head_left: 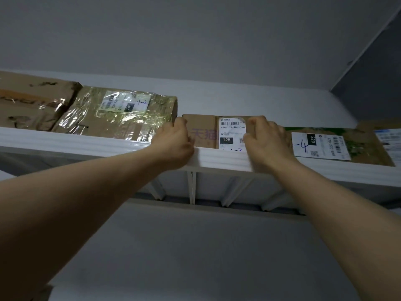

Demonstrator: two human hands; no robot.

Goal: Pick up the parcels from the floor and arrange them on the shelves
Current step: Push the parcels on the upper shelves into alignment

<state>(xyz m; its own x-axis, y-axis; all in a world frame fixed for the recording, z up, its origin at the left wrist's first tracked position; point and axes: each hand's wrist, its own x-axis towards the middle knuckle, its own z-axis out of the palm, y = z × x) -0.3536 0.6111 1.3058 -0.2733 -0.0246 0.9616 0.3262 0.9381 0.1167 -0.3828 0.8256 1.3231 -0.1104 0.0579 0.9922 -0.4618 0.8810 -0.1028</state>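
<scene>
A white metal shelf (65, 142) runs high across a pale grey wall (195, 40), with a darker panel (373, 72) at the right corner. On it, between a tape-wrapped box (121, 114) and a green-printed box (325, 144), stands the small cardboard parcel (204, 131). The left grip (176, 140) curls round its left edge. The right grip (267, 140) curls over its upper right corner. Both hold it behind the shelf's front lip.

Grey ceiling (195, 35) at twelve o'clock above a white wall (238, 98); a darker grey panel (373, 68) at two o'clock.
</scene>
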